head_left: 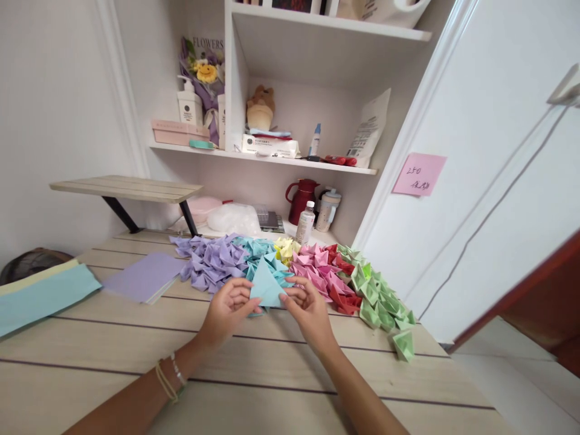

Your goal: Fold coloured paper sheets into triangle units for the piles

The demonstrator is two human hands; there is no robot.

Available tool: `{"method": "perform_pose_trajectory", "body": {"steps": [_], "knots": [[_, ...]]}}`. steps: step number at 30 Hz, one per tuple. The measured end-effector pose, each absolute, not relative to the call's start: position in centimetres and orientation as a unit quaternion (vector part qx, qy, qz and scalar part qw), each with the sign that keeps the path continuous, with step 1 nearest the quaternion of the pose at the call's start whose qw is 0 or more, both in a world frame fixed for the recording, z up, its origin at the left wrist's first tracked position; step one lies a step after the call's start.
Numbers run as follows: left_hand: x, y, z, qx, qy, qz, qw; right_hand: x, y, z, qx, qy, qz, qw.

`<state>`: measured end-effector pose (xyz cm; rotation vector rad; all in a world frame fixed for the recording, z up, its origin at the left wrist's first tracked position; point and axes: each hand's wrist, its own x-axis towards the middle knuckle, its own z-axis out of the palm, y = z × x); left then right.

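Both my hands hold a light blue folded paper piece (266, 284) just above the wooden table (254, 368). My left hand (229, 309) pinches its left lower edge, fingers closed on it. My right hand (308, 308) pinches its right lower corner. Behind the piece lies a row of folded paper shapes: purple ones (211, 260), blue ones (258, 251), yellow ones (285, 248), pink ones (317, 269), red ones (342, 293) and green ones (380, 299).
A stack of purple paper sheets (145, 277) lies left of the hands, with blue and yellow sheets (40, 293) at the table's left edge. Shelves behind hold a red jug (301, 199), a clear bottle (306, 222) and boxes. A pink note (419, 174) sticks to the white door.
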<state>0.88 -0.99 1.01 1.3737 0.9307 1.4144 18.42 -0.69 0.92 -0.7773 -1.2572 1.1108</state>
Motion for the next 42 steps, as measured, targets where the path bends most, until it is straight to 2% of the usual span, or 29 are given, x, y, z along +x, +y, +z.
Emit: {"method": "perform_pose_trajectory", "body": {"steps": [11, 21, 32, 37, 42], "knots": [[0.5, 0.3, 0.2, 0.514, 0.392, 0.555, 0.524, 18.3, -1.2, 1.2, -0.391, -0.487, 0.549, 0.556], [0.1, 0.6, -0.6, 0.535, 0.357, 0.524, 0.558, 18.0, -1.9, 1.8, -0.338, -0.427, 0.666, 0.509], [-0.1, 0.8, -0.2, 0.588, 0.369, 0.484, 0.533, 18.7, -1.1, 1.0, -0.380, -0.597, 0.489, 0.510], [0.3, 0.1, 0.1, 0.533, 0.381, 0.459, 0.600, 18.6, -1.5, 1.2, -0.415, -0.679, 0.278, 0.538], [0.3, -0.1, 0.6, 0.498, 0.383, 0.446, 0.637, 18.7, -1.7, 1.6, -0.388, -0.713, 0.234, 0.535]]}}
